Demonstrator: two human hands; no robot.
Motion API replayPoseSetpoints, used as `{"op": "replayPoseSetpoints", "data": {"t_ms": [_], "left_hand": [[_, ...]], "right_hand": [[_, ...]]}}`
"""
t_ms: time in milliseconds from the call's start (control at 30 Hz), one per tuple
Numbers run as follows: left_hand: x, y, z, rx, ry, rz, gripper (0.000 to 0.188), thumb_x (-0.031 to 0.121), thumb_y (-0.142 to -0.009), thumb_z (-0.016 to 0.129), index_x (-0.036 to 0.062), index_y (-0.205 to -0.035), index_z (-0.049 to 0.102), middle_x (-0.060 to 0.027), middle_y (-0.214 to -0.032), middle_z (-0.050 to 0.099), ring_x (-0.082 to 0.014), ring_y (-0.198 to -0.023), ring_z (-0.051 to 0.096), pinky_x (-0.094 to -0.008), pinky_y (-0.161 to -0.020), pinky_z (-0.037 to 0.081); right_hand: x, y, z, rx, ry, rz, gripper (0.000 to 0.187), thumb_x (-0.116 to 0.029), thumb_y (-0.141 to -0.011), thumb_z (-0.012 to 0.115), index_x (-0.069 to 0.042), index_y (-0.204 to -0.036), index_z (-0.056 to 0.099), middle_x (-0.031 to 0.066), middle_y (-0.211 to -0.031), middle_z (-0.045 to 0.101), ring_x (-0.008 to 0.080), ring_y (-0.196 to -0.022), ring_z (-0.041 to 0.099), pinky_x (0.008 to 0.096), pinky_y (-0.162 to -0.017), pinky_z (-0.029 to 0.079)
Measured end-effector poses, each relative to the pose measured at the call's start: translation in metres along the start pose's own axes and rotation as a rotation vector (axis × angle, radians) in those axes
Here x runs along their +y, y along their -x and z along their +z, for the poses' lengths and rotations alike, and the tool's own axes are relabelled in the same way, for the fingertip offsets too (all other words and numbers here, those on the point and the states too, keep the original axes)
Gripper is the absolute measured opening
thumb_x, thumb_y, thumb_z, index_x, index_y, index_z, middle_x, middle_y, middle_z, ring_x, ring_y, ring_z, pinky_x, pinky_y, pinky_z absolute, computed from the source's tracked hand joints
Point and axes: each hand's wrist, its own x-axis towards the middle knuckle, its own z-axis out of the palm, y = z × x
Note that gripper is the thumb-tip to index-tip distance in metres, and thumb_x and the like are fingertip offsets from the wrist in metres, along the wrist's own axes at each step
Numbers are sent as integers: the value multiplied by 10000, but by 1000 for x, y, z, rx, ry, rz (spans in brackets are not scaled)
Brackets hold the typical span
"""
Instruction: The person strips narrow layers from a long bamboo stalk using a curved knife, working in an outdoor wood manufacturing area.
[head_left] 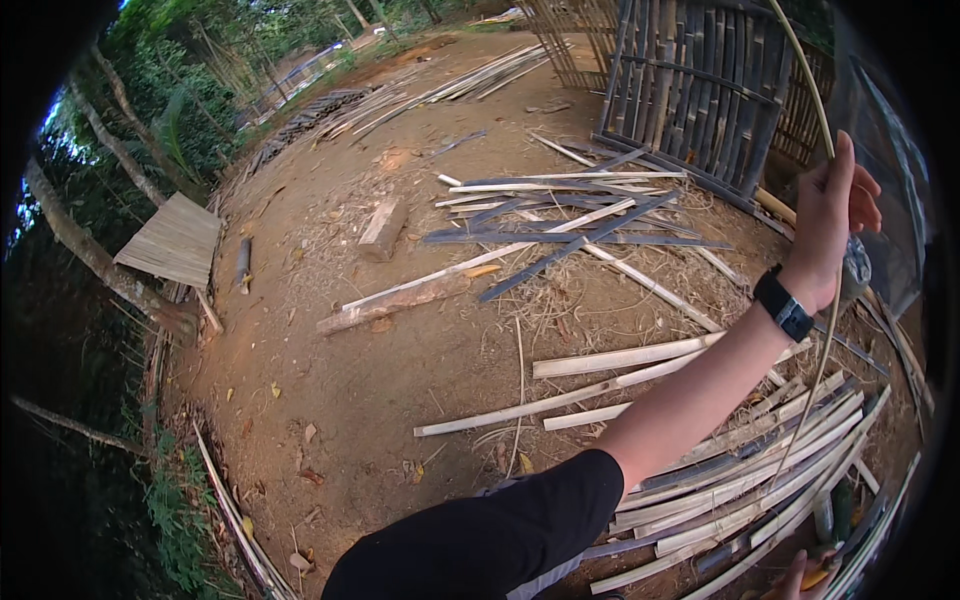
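My left arm, in a black sleeve with a dark watch at the wrist, stretches across to the right. My left hand is raised there, thumb up and fingers curled round a long thin bamboo strip. The strip runs up past the thumb to the top edge and bends down below the hand toward the split bamboo slats. At the lower right edge only part of my right hand shows. Its fingers look bent beside a small orange-yellow thing; what they grip is unclear.
Dark and pale slats lie crossed mid-ground, near a squared wood block and a log. A bamboo panel leans at the back right, with clear plastic sheeting beside it. Trees and a woven mat stand left.
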Motion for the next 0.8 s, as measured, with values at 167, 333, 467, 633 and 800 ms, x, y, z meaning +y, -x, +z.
{"op": "replayPoseSetpoints", "data": {"t_ms": [167, 333, 467, 633, 800], "left_hand": [[29, 9, -12, 68, 20, 139, 547, 572, -950, 393, 82, -845, 614, -20, -713, 605, -119, -676, 599, -260, -686, 452], [100, 28, -33, 386, 4, 163, 650, 659, -888, 424, 52, -971, 638, -86, -860, 637, -212, -825, 611, -361, -817, 488], [273, 61, -20, 556, -90, 15, 691, 733, -830, 421, 97, -959, 656, -99, -887, 664, -254, -894, 624, -411, -844, 492], [499, 139, 53, 840, -512, -97, 635, 593, -954, 257, 58, -1068, 578, -157, -1102, 633, -293, -1168, 532, -447, -1046, 355], [628, 222, 151, 1344, -924, -125, 562, 495, -1009, 220, 70, -1185, 542, -76, -1261, 555, -235, -1235, 472, -422, -1069, 346]], "right_hand": [[25, -17, 27, 17, 28, -109, 399, -17, -806, 703, -3, -1138, 484, 45, -810, 539, 98, -626, 477, 220, -514, 403], [33, 1, 43, 81, 311, -73, 403, -18, -812, 654, 43, -1170, 478, 17, -782, 460, 124, -671, 405, 286, -589, 393], [48, 53, -30, -1, 592, 28, 703, -79, -843, 624, -68, -1466, 298, 81, -742, 472, 172, -632, 414, 344, -569, 417], [-96, 34, -81, -251, 930, 290, 663, -120, -810, 651, -39, -1401, 362, 113, -789, 530, 237, -675, 485, 379, -622, 448], [-210, -4, -134, -229, 1040, 365, 632, -161, -777, 678, -10, -1336, 426, 146, -836, 587, 302, -718, 556, 414, -676, 478]]}}
